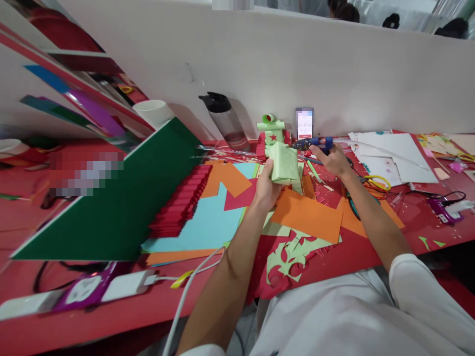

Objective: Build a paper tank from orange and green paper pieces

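Observation:
My left hand (267, 186) is closed around the side of a light green paper box (284, 165), holding it above the table. In my right hand (333, 160) is a blue glue gun (315, 144), its nozzle pointing left at the box's upper right corner. Whether the nozzle touches the paper I cannot tell. A clear glue stick (382, 149) trails from the back of the gun to the right. Just behind the box stands a green paper model (272, 129) with a red star and a rolled tube on top.
Orange card (308, 216), blue sheets (208, 225) and green offcuts (287, 259) cover the red table. Folded red paper (181, 200) leans by a green board (111, 202). Behind stand a bottle (228, 121) and a phone (305, 122). Scissors (377, 183) lie right; a white cable (178, 311) crosses left.

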